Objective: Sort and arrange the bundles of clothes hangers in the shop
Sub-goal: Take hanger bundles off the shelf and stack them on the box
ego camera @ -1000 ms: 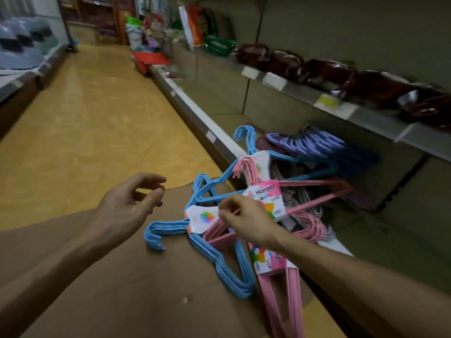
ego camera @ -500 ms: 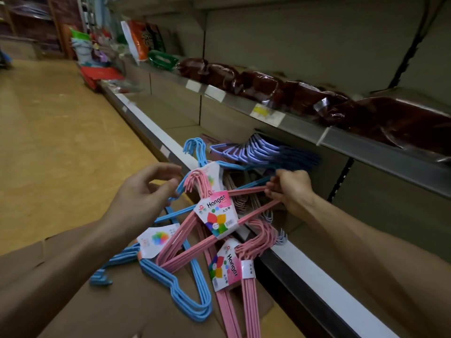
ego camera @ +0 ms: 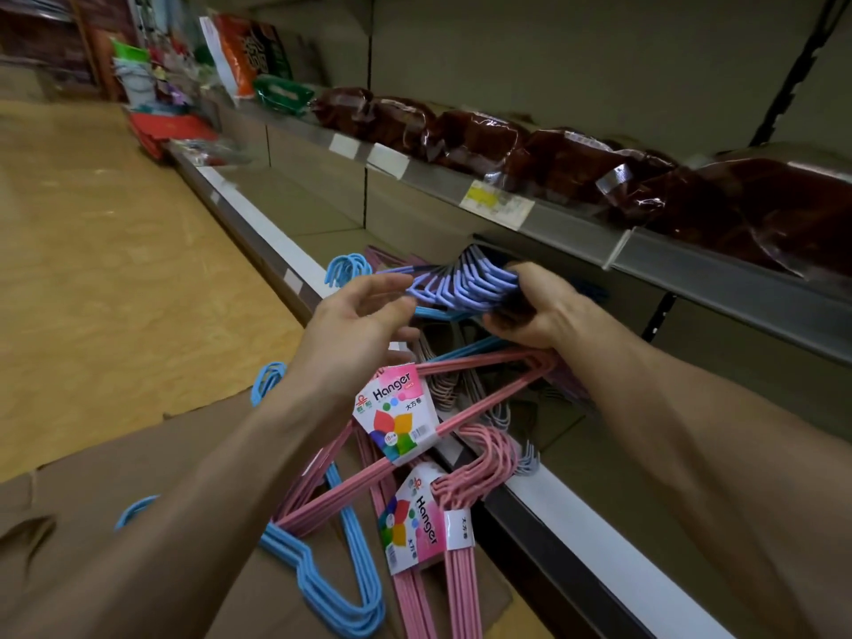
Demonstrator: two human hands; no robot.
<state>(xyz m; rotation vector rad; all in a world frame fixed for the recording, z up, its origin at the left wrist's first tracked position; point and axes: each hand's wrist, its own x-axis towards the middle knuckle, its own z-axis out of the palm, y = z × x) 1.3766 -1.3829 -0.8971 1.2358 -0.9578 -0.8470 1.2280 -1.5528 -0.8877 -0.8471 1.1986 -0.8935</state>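
Observation:
My right hand (ego camera: 535,311) grips a bundle of purple hangers (ego camera: 465,285) by its end, just under the upper shelf. My left hand (ego camera: 355,329) hovers beside the bundle's hooks with fingers relaxed, touching nothing that I can make out. Below the hands, a pink hanger bundle (ego camera: 484,375) with a "Hanger" label leans on the bottom shelf's edge. A second pink bundle (ego camera: 461,546) lies lower, over the cardboard. Blue hanger bundles (ego camera: 332,588) lie on the cardboard, and more blue hooks (ego camera: 346,269) poke up behind my left hand.
A brown cardboard box (ego camera: 138,477) sits in front of me on the wooden floor (ego camera: 115,269). The upper shelf (ego camera: 691,255) carries dark red plastic packs (ego camera: 576,163). The bottom shelf has a white front edge (ego camera: 258,214). Mixed goods stand far down the aisle.
My right hand left the pink bundle and rose to grip the purple hangers. My left hand moved up and right toward them. The view swung closer to the shelf.

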